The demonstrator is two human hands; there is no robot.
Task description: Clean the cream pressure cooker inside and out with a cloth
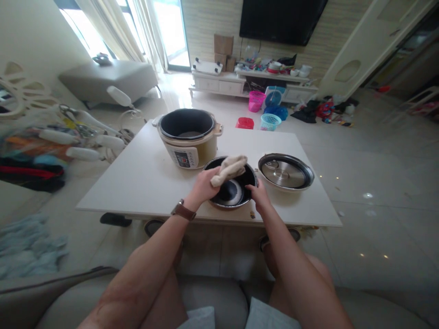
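Observation:
A dark inner pot (236,194) sits near the front edge of the white table (144,183). My left hand (205,185) is closed around a beige cloth (230,168), which it holds over the pot's opening. My right hand (258,194) grips the pot's right rim, fingers curled over it. Behind the pot stands the open cream rice cooker body (188,139). A round metal lid (286,171) lies flat to the pot's right. A brown watch (183,210) is on my left wrist.
I sit on a sofa with my knees under the table's front edge. A rack with utensils (82,137) stands at the left. Coloured baskets (256,101) sit on the floor before a TV cabinet (219,84). A grey bench (106,80) stands far left.

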